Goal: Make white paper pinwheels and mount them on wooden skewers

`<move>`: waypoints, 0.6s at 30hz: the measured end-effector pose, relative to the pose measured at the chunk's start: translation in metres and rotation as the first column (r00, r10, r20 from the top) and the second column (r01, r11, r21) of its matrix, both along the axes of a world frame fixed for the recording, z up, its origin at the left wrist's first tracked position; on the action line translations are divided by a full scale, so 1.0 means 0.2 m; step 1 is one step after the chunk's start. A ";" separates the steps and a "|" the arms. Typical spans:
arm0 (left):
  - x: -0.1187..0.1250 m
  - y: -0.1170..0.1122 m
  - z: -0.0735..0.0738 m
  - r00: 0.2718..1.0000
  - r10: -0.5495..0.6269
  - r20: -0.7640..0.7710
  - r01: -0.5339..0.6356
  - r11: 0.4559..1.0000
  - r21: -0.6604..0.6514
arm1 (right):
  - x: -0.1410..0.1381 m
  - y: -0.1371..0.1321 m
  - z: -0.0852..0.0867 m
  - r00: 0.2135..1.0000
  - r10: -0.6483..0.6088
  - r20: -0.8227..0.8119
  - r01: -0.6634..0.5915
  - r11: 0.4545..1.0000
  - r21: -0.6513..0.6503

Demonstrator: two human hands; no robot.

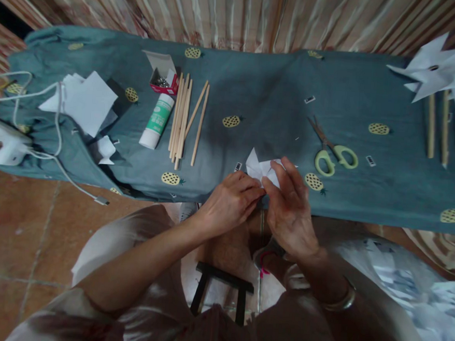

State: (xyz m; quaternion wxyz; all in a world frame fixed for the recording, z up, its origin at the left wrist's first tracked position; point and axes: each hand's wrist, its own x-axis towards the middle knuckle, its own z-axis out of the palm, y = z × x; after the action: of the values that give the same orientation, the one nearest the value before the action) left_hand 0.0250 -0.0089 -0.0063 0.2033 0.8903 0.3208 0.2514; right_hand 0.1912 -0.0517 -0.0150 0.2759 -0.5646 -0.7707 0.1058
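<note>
A white paper pinwheel (256,165) lies at the front edge of the cloth-covered table, its pointed blades folded in toward the middle. My left hand (231,199) pinches its near left side, fingers closed on the paper. From the right, my right hand (291,208) grips the same pinwheel, the thumb pressed near its centre and the fingers curled over the far side. Parts of the paper are hidden under my fingers. Green-handled scissors (332,152) lie to the right with their blades pointing away. Left of my hands are several wooden sticks (181,120).
A glue bottle (156,121) and an open red box of metal pins (164,78) are beside the sticks. White paper sheets (94,101), a white cable (61,127) and a power strip (1,141) lie at left. Finished pinwheels on sticks (433,68) rest at far right.
</note>
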 end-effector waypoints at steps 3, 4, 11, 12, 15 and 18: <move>0.00 0.00 0.00 1.000 0.000 -0.004 0.000 1.000 0.004 | -0.01 0.01 -0.01 0.999 -0.021 -0.044 0.021 1.000 0.005; 0.00 0.00 0.00 1.000 0.001 -0.002 -0.001 1.000 0.007 | -0.01 0.01 -0.01 0.998 -0.023 -0.058 0.024 1.000 0.017; 0.00 0.01 0.01 1.000 0.002 0.018 -0.002 1.000 0.007 | 0.06 0.06 0.00 0.988 -0.019 -0.150 0.026 0.998 0.050; 0.00 0.01 0.01 1.000 0.003 0.021 -0.004 1.000 0.012 | 0.07 0.06 0.00 0.984 -0.024 -0.177 0.030 0.999 0.033; 0.00 0.01 0.01 1.000 -0.002 0.024 0.001 1.000 0.017 | 0.10 0.06 0.02 0.977 -0.038 -0.208 0.038 0.999 -0.005; 0.00 0.00 0.01 1.000 -0.003 0.018 0.003 1.000 0.008 | 0.10 0.05 0.03 0.986 -0.008 -0.165 0.009 1.000 0.007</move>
State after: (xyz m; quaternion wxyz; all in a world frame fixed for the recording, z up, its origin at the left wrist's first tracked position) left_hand 0.0242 -0.0080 -0.0042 0.2032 0.8893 0.3165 0.2603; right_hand 0.2103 -0.0420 -0.0095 0.3416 -0.5561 -0.7431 0.1479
